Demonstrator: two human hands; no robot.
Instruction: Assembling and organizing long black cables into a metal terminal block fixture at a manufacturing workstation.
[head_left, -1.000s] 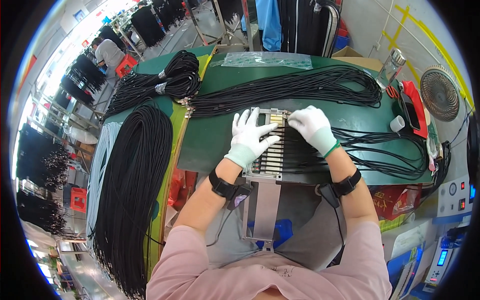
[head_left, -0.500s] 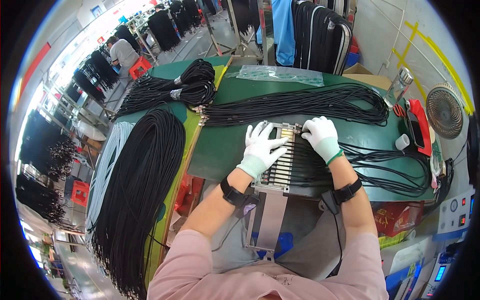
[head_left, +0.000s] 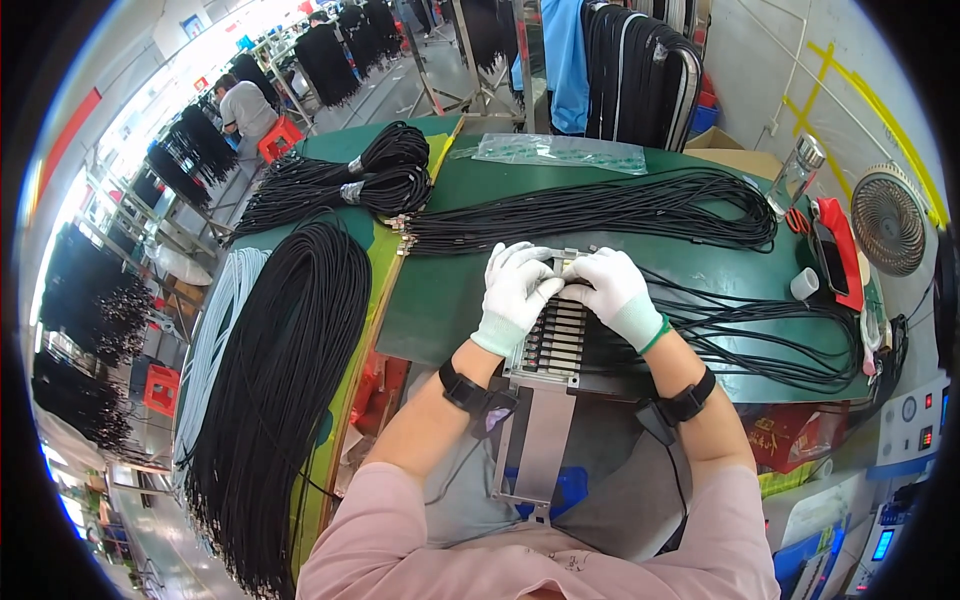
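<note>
left hand (head_left: 517, 290), right hand (head_left: 612, 290), gloved, fingertips meeting

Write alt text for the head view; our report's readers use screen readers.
Two white-gloved hands, left hand and right hand, meet over a slotted metal fixture on a green table, with black cable bundles spread around it.

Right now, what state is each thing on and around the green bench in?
Left hand: white-gloved, fingers bent onto the metal slotted fixture.
Right hand: white-gloved, resting on the same fixture.
Metal slotted fixture: flat on the bench edge, black cable ends seated in its slots.
Long black cable bundle: laid out across the bench.
Coiled black cable bundle: tied.
Small round fan: whether running cannot be told.
</note>
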